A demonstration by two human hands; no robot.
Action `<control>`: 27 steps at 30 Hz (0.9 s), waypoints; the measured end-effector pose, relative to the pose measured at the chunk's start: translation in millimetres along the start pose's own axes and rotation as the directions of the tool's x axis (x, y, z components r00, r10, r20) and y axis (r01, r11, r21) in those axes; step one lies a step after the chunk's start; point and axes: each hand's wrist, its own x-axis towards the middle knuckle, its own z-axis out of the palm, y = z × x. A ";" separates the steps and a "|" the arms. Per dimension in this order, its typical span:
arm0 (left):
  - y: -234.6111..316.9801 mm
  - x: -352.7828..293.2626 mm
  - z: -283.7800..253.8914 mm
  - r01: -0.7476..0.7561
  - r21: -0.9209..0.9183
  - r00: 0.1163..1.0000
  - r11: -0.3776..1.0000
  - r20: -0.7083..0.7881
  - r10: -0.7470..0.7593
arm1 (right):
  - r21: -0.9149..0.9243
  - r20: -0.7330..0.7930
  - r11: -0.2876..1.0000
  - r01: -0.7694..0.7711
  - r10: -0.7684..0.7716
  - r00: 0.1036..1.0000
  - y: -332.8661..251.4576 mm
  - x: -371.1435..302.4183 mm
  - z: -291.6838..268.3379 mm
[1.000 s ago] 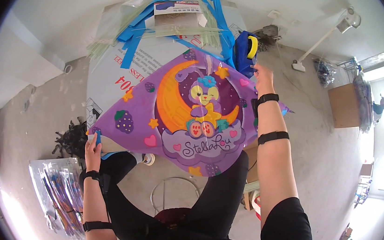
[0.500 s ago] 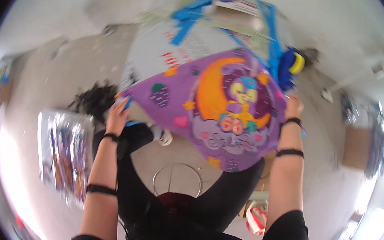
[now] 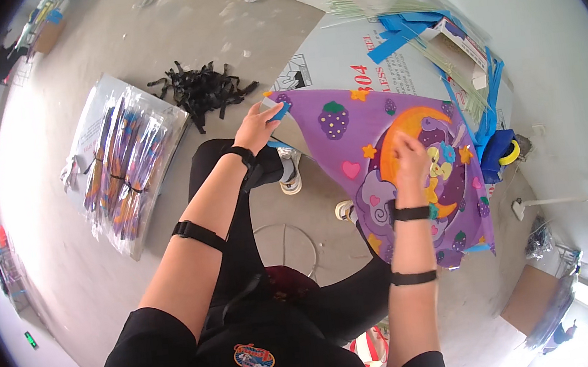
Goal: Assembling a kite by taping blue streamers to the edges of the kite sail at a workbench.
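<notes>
A purple kite sail printed with an orange moon, a cartoon animal, strawberries and stars is spread over the near edge of the board-topped table and hangs toward my knees. My left hand is closed on its left corner, pinching it by a blue strip. Over the moon print, my right hand has its fingers drawn together. What those fingertips hold, if anything, is too small to make out. The sail's lower right corner hangs loose.
On the table lie blue strips, thin pale rods and an open cardboard box. A navy roll with a yellow ring sits by its right edge. Black straps and clear-bagged colourful bundles lie on the floor at left.
My right hand has left the sail's right edge and moved left over the moon print. My left hand keeps the left corner. The whole view has turned, bringing the table further right.
</notes>
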 end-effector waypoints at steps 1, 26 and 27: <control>-6.8 0.5 -1.6 0.002 -0.004 1.000 1.000 -0.011 -0.002 | -0.038 -0.021 0.999 0.015 -0.016 1.000 5.3 -5.5 6.2; 168.5 169.8 165.9 -0.411 -0.339 0.855 0.846 0.179 0.487 | -0.494 -0.076 0.763 0.417 -0.516 0.853 -26.8 -125.5 -77.6; 174.1 169.4 168.6 -0.403 -0.348 0.862 0.847 0.166 0.478 | -0.501 -0.010 0.788 0.358 -0.419 0.908 -17.3 -132.4 -55.2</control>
